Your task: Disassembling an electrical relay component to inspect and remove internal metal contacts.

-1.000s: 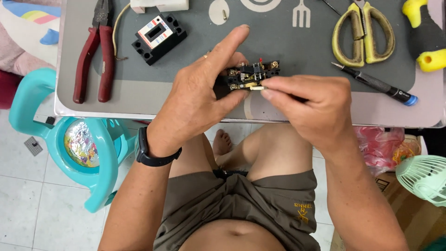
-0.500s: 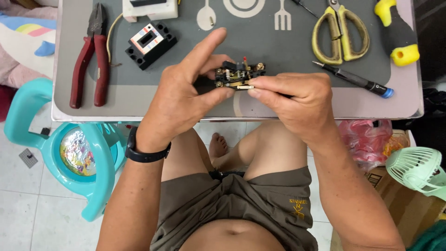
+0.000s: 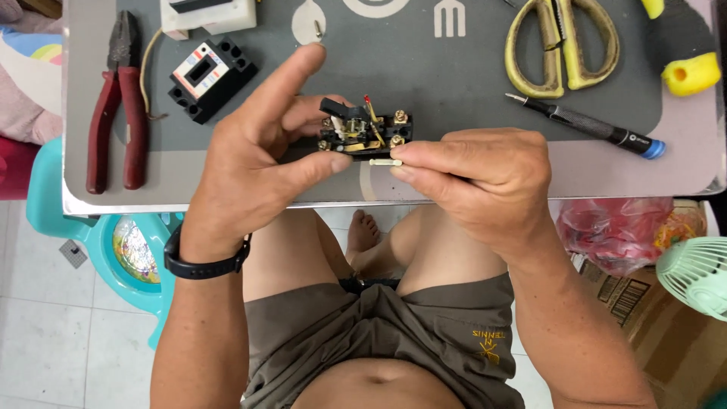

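Fingertips of my right hand point(image 3: 485, 189) are pressed together on a small pale pin point(image 3: 385, 162), thumb under and forefinger over, holding it level just below the switch part point(image 3: 365, 132). That part is a small black block with brass screws and a thin red-tipped piece standing up from it. My left hand point(image 3: 254, 163) pinches it from the other side: the thumb presses against its lower left edge, the middle fingers curl behind it, and the forefinger sticks out straight and free, pointing up and away. Both hands meet above the near edge of the table point(image 3: 454, 189), so the part hangs in the air over the grey mat point(image 3: 454, 76) rather than resting on it. A black watch point(image 3: 203, 265) sits on my left wrist.

Outward from there, a second black switch block point(image 3: 210, 76) with a white face lies on the mat to the upper left, with a white box point(image 3: 208, 15) just beyond it. Red-handled pliers point(image 3: 117, 106) lie near the table's left edge. To the upper right lie yellow-handled scissors point(image 3: 562, 42), and below them a slim black screwdriver point(image 3: 587, 127) with a blue end, pointing left. A yellow and black tool point(image 3: 685, 64) is at the far right corner.

Under the table I see my knees, a teal plastic stool point(image 3: 83, 242) on the left, and a red bag point(image 3: 613, 235), a cardboard box point(image 3: 651, 318) and a pale green fan point(image 3: 697, 273) on the right.
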